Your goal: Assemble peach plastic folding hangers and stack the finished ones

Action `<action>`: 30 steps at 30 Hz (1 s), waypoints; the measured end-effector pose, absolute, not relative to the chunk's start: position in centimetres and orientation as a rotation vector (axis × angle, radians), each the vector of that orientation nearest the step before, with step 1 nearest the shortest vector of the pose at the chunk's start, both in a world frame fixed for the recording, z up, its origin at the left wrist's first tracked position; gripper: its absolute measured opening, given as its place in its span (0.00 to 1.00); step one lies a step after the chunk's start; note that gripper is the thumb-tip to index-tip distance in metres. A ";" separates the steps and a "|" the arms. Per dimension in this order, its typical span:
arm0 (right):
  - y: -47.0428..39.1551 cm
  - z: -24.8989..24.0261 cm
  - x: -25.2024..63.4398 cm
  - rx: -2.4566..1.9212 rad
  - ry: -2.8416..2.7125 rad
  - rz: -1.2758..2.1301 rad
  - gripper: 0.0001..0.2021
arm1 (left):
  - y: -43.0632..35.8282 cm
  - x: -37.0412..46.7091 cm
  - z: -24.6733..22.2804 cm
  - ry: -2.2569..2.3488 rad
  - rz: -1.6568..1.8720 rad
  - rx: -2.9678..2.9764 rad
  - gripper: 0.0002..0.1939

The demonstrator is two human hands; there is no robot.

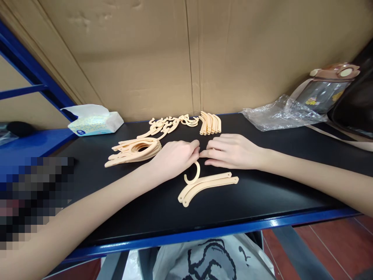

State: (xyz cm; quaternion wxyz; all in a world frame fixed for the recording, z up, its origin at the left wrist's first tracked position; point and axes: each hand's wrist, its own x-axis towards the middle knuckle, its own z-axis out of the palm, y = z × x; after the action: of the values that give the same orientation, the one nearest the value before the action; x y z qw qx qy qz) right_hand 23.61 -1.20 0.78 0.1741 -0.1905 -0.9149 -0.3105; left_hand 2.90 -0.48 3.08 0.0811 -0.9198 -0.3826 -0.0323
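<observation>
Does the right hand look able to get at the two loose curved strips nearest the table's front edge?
Likely yes: the right hand is just beyond the curved strips, whose right ends lie uncovered. The hook crowds only their left part.

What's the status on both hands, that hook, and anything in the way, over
Left hand on cream hook. Right hand fingertips close by, grip unclear. Possibly in the way: two curved pieces near the hook.

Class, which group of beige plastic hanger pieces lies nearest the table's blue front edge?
The two curved beige plastic bars, lying side by side; the other groups sit farther back.
</observation>
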 end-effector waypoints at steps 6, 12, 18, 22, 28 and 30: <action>-1.8 1.0 23.1 -0.418 -2.484 -0.934 0.10 | -0.7 3.0 3.0 -1.156 -0.174 -2.846 0.10; -1.8 0.3 22.9 -0.380 -2.523 -0.870 0.08 | -0.9 3.1 2.7 -1.133 -0.184 -2.901 0.08; -1.8 0.3 22.8 -0.404 -2.515 -0.796 0.09 | -0.8 3.1 2.5 -1.140 -0.217 -2.942 0.07; -2.0 0.5 22.7 -0.460 -2.498 -0.715 0.10 | -0.5 3.0 2.2 -1.170 -0.303 -2.994 0.08; -1.8 0.6 22.9 -0.627 -2.480 -0.473 0.11 | -0.3 3.0 2.2 -1.215 -0.498 -3.202 0.12; -1.7 0.6 23.0 -0.682 -2.446 -0.305 0.10 | -0.4 3.0 2.3 -1.202 -0.588 -3.268 0.13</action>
State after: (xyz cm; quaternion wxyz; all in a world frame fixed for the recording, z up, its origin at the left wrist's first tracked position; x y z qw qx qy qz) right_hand 23.03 -1.69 0.57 0.2880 -0.2555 -0.9158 -0.1140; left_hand 3.04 -0.36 2.26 -0.1938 -0.9079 -0.3339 -0.1635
